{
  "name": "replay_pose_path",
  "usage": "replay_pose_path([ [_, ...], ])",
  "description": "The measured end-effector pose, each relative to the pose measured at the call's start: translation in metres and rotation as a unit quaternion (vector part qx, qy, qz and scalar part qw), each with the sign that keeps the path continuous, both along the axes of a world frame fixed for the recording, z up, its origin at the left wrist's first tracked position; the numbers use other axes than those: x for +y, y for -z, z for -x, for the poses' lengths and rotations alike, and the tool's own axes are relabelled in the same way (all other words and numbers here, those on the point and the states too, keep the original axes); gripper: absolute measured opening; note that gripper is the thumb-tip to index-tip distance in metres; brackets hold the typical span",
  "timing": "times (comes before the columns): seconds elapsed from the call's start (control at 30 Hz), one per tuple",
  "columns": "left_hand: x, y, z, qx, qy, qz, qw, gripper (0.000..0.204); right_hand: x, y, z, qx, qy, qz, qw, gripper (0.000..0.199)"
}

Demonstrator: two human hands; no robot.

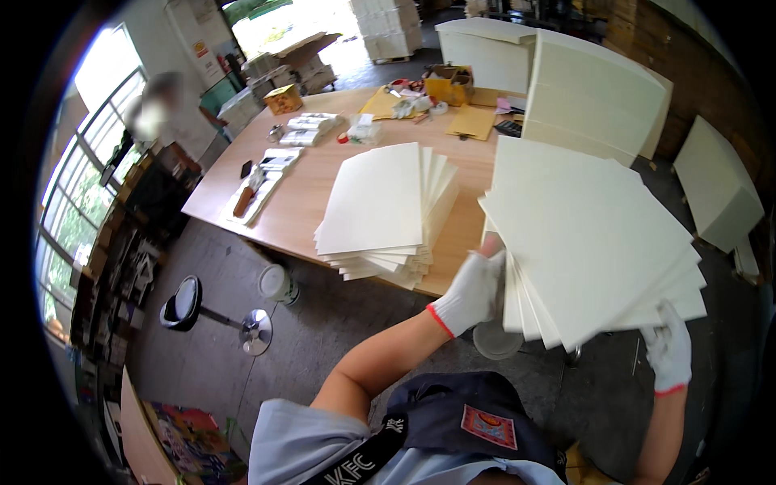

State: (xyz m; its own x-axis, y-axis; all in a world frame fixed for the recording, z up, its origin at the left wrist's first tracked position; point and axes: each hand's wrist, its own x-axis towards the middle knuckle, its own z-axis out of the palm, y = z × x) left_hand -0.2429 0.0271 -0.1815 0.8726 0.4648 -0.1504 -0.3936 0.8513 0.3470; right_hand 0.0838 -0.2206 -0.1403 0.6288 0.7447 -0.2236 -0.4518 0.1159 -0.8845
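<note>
The fanned white sheets (594, 234) jut past the near edge of the table (301, 202). The left hand (477, 289) is closed on their left edge, the right hand (669, 346) on the near right corner, though the fingertips underneath seem hidden. Even, gentle pressure from both sides should spare the corners from creasing.

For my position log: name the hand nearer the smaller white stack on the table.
Left. The left hand is lower right of the smaller white stack, at the left edge of the larger fanned sheets; the right hand is farther right, at their lower right.
</note>
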Motion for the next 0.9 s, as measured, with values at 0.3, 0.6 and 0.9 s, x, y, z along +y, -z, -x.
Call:
replay_pose_path([
  [0.3,-0.046,-0.022,0.055,0.199,-0.136,-0.221,0.945,0.035,0.027,-0.041,0.031,-0.050,-0.059,-0.020,0.997,0.045],
  [0.6,0.041,-0.002,0.170,0.023,-0.395,-0.157,0.905,0.037,0.217,-0.019,0.217,-0.383,-0.272,-0.187,0.863,0.042],
  [0.9,0.163,0.133,0.228,0.198,-0.537,-0.021,0.820,0.035,0.352,0.079,0.346,0.090,-0.304,0.080,0.945,0.043],
])
